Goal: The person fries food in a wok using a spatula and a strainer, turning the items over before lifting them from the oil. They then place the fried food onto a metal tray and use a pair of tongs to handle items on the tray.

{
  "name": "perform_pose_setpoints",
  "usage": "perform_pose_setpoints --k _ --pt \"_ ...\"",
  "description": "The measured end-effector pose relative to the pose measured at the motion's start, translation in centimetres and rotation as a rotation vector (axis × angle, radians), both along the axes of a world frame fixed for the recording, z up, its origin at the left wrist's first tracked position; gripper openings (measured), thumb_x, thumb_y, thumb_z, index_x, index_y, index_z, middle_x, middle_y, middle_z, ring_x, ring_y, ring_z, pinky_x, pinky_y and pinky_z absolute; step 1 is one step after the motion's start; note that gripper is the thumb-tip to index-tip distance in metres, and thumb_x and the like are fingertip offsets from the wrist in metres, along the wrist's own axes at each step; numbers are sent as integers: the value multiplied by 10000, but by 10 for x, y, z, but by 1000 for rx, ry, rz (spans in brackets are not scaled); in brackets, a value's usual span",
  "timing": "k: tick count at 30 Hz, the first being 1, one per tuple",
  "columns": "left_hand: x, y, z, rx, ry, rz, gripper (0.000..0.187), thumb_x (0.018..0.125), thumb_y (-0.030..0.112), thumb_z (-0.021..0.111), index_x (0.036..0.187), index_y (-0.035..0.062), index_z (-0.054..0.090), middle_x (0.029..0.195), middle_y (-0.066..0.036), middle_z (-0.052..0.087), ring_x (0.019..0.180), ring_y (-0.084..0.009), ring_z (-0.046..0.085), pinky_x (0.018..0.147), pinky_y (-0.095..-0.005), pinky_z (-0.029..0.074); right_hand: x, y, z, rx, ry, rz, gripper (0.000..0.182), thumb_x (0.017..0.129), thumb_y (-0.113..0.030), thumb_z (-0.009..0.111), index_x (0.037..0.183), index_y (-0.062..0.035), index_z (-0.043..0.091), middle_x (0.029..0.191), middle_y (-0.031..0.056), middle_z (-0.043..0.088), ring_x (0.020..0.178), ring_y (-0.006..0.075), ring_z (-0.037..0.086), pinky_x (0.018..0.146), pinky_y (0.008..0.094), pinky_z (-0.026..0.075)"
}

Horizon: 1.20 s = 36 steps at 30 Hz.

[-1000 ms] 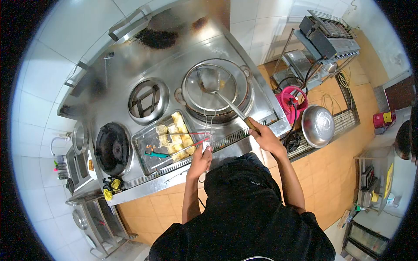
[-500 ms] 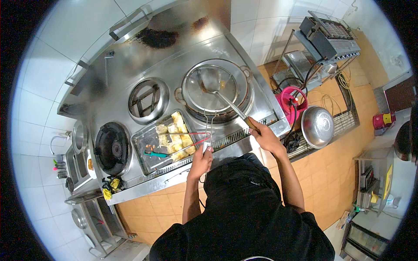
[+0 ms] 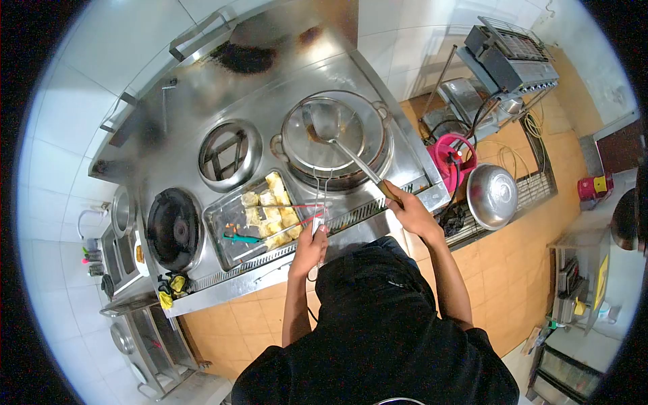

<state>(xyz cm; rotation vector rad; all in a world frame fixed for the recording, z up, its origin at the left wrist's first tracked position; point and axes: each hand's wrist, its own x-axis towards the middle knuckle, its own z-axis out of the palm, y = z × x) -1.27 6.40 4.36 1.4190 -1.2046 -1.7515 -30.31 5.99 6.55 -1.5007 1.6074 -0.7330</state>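
My left hand [image 3: 308,251] is closed round the handle of a wire strainer [image 3: 320,214], together with red chopsticks [image 3: 304,206]. The strainer's round rim lies over the wok [image 3: 382,135] on the right burner. My right hand [image 3: 408,212] grips the wooden handle of a metal ladle [image 3: 349,154]; its bowl rests in or over the strainer, and the exact contact cannot be told. Left of my left hand, a rectangular tray [image 3: 233,254] holds several pale yellow food pieces [image 3: 273,216] and a green-handled tool [image 3: 241,238].
A ring burner [image 3: 231,155] and a black burner [image 3: 173,229] are to the left on the steel stove. Beyond the stove's right end are a pink basket [image 3: 451,162], a metal bowl [image 3: 492,197] and a grill [image 3: 509,57]. Yellow-black cloths [image 3: 173,290] lie at the front left.
The strainer has shifted slightly left and up over the wok. My left hand has moved a little the same way; my right hand stays nearly in place.
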Motion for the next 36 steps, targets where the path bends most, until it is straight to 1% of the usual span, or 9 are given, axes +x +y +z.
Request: perform_pose_setpoints --k 7,9,18,22,25,27,31,36 --pt "-2 3 1 16 -32 10 203 1032 225 467 963 38 500 581 14 397 411 -72 354 377 -270 317 0 -2 -2 10 -12 -6 502 956 -223 543 1426 -75 448 1283 256 576 1201 399 558 1012 390 435" --pt "-1 4 2 37 -39 -3 202 1030 224 467 967 35 499 588 9 413 413 -73 364 379 -271 322 0 -2 3 56 30 1 501 956 -225 540 1426 -77 450 1283 254 576 1201 399 558 1015 391 433" --pt "-1 6 3 54 -31 20 192 1034 228 452 980 47 488 601 18 402 424 -60 353 383 -259 320 1 -7 -2 30 -9 27 509 953 -224 539 1417 -36 447 1290 269 566 1220 394 546 1028 393 419" --pt "0 6 8 63 -19 29 182 1035 226 453 986 53 484 598 28 390 430 -53 344 383 -255 314 1 -9 -2 17 -9 37 507 952 -221 542 1416 -36 449 1298 269 561 1224 394 543 1033 390 414" --pt "2 7 10 87 9 22 176 1036 224 451 995 55 479 594 38 373 429 -51 337 381 -253 305 2 -8 4 57 -9 40 508 952 -215 546 1416 -34 449 1304 267 560 1228 386 546 1040 384 408" --pt "1 8 15 88 15 22 177 1037 225 452 996 55 475 591 44 359 429 -50 331 381 -253 300 3 -8 6 74 -40 39 509 956 -218 546 1421 -36 446 1314 258 561 1241 366 545 1047 372 403" --pt "0 8 13 98 2 24 183 1037 233 455 999 55 469 593 41 367 430 -54 335 382 -254 301 2 -9 -3 126 -71 35 509 959 -215 547 1425 -38 444 1331 244 560 1263 338 536 1060 357 390" --pt "2 8 26 24 -90 12 206 1027 240 469 996 38 496 610 13 427 447 -70 385 403 -252 332 6 -6 -8 92 -156 22 499 962 -196 547 1425 -39 448 1341 230 561 1273 317 530 1070 345 377"
